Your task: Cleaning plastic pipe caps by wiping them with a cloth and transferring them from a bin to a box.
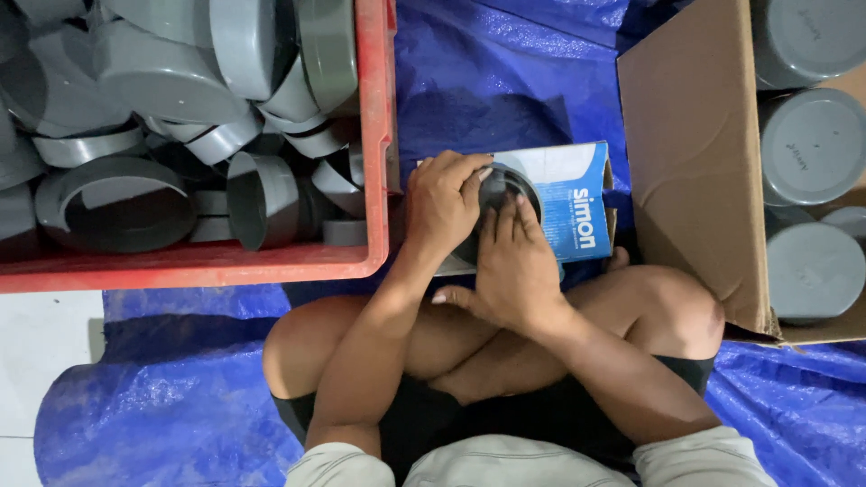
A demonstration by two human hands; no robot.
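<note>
A small blue and white cardboard box (570,194) lies on the blue tarp in front of my crossed legs. A dark grey round pipe fitting (505,188) rests on top of it. My left hand (442,200) grips the fitting from its left side, fingers curled over the rim. My right hand (512,269) lies flat over the near side of the fitting, fingers stretched forward onto it. Most of the fitting is hidden under both hands.
A red plastic crate (379,135) full of several grey pipe fittings (262,194) stands at the left. An open brown carton (695,162) with capped grey fittings (814,144) stands at the right. Blue tarp (505,81) covers the floor; white floor (41,361) shows at lower left.
</note>
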